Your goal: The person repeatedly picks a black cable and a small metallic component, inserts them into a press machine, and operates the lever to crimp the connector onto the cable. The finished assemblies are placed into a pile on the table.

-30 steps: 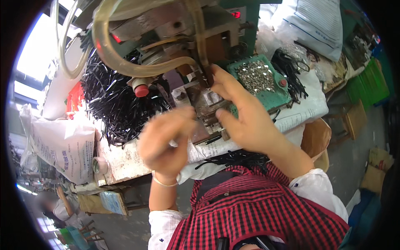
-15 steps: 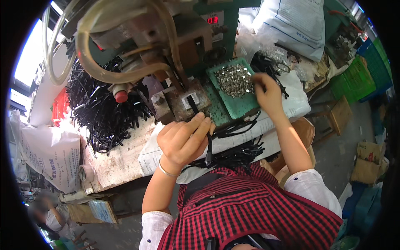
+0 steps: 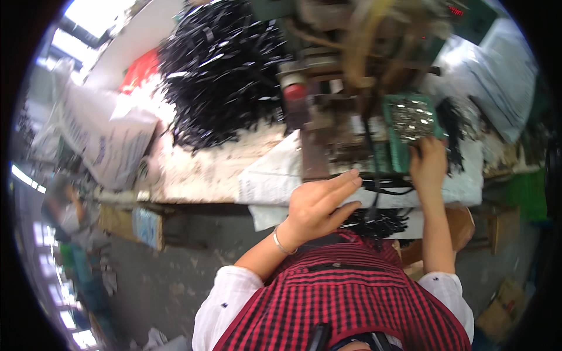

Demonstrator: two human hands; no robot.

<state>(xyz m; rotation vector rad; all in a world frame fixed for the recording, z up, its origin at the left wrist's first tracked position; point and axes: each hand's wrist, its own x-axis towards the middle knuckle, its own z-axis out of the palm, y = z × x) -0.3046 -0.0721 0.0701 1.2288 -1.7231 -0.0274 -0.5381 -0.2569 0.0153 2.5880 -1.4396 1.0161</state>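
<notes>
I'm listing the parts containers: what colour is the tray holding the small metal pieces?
The tray is green; it shows best in the head view.

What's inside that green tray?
Shiny metal pieces lie in the green tray. The pieces cover the bottom beneath them, and the right hand hides part of the near end.

White sack (image 3: 102, 140) at left, red plastic (image 3: 140, 71) near it, green crate (image 3: 525, 196) at right
</notes>
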